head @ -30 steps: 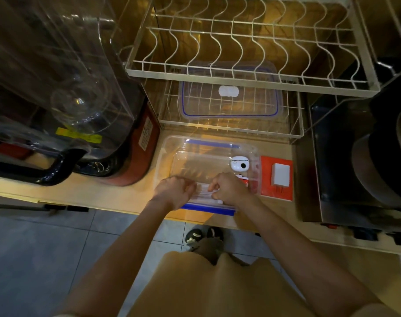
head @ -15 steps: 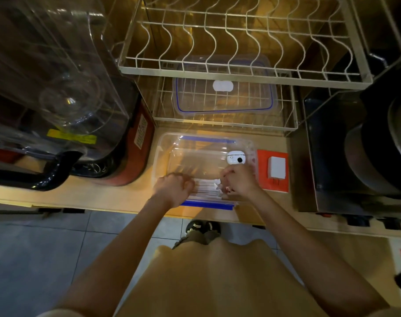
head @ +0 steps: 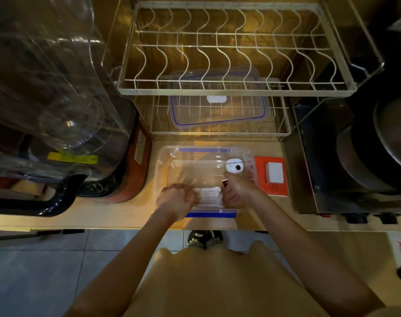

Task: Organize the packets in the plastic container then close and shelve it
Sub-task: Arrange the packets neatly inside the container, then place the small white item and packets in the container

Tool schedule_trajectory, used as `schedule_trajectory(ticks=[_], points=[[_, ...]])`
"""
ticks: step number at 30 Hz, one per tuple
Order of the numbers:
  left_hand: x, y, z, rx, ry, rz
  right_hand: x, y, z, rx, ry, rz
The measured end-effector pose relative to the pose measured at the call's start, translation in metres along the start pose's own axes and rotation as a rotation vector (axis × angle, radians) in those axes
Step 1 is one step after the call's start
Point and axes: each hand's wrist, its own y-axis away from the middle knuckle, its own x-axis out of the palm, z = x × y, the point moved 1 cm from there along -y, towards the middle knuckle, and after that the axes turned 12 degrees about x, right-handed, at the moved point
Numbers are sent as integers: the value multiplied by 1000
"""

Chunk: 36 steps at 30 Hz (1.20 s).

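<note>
Currently: both hands squaring up the packets inside the open container; lid not on yet.

Left hand [head: 175, 200] and right hand [head: 237, 193] are curled in from either side on the row of thin white paper packets [head: 208, 196], which stands on edge at the near end of the clear rectangular plastic container with blue clips [head: 163, 161] on the tan wooden counter [head: 117, 213]. Risks, as I judge them: squeeze too hard and the row buckles or fans; let go unevenly and it topples into the empty far half. Small white round gadget [head: 233, 166] sits at the right wall, just beside the right hand, so easy to knock. Clear blue-rimmed lid [head: 217, 110] lies on the white wire rack's lower tier [head: 279, 133]; packets standing proud could block it from seating.
</note>
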Motion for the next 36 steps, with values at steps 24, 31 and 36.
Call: schedule_trajectory(ticks=[24,31,36], points=[[1,0,3,97,18,40,-29,1,3,-353,59,-361],[4,-4,6,105,-32,102,-18,-9,8,-513,640,-495],[3,-3,6,78,1,117,-9,-9,3,-411,946,-468]])
